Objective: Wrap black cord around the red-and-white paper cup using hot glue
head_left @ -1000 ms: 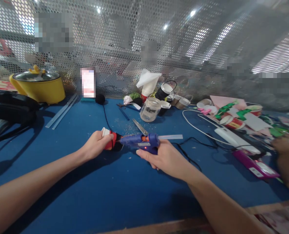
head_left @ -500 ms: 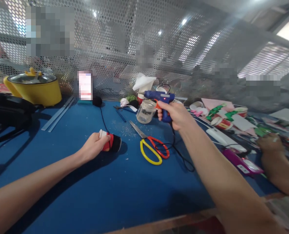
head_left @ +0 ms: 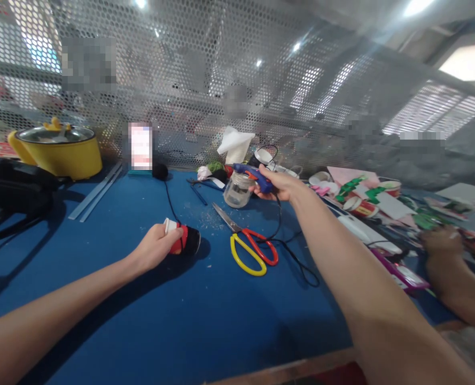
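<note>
My left hand (head_left: 157, 245) is closed round a paper cup (head_left: 190, 240), tipped on its side above the blue table. Black yarn wraps the cup's one end; red and white show at the other. A strand runs from it back to a black yarn ball (head_left: 160, 171). In my right hand (head_left: 276, 184) is a blue glue gun (head_left: 250, 172) with an orange trigger, its nozzle pointing left over a clear jar (head_left: 238, 190). The gun's black cord hangs down past the scissors (head_left: 248, 251), which have one yellow and one red handle.
A yellow electric pot (head_left: 63, 155) and clear strips (head_left: 96, 192) are at the left. By the mesh wall stand a lit phone (head_left: 140, 147) and tissue (head_left: 235, 143). Cups, paper and a purple device (head_left: 405, 278) crowd the right, beside another person's arm (head_left: 453, 272).
My right hand has lowered and turned the glue gun, bringing it over the jar's mouth. My left hand still holds the cup in nearly the same spot. The view has tilted slightly.
</note>
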